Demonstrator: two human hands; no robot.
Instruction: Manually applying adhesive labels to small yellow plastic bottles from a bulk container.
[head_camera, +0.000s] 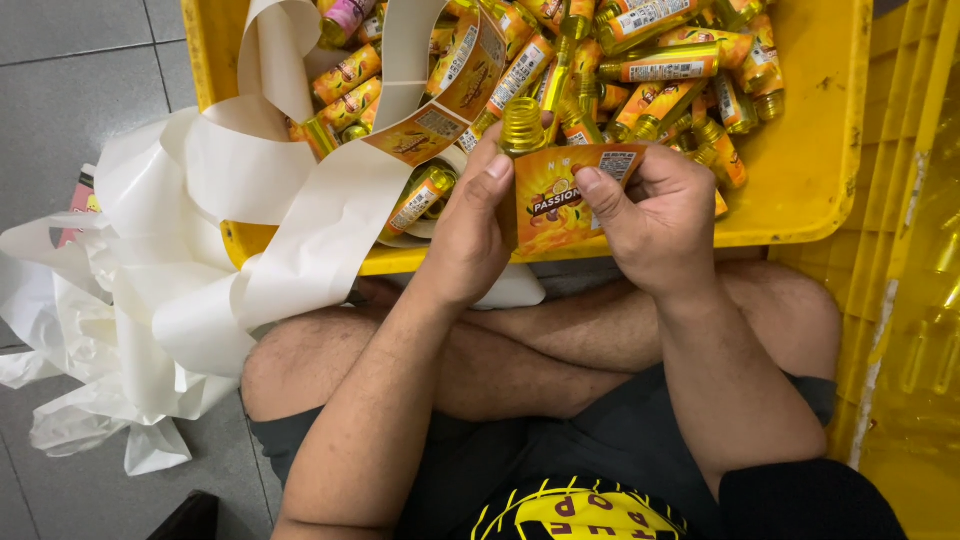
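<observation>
My left hand (468, 232) grips a small yellow bottle (523, 125) with a threaded, capless neck, held upright over my crossed legs. My right hand (655, 215) presses an orange fruit-picture label (550, 200) against the bottle's side, thumb on the label's upper right corner. The label covers most of the bottle's body. Just beyond both hands sits a yellow crate (805, 160) holding several labelled bottles (655, 68) lying in a heap.
A long strip of white backing paper (300, 215) with orange labels (440, 120) on it trails from the crate over its near rim into a crumpled pile (120, 330) on the grey tiled floor at left. Another yellow crate (915, 300) stands at right.
</observation>
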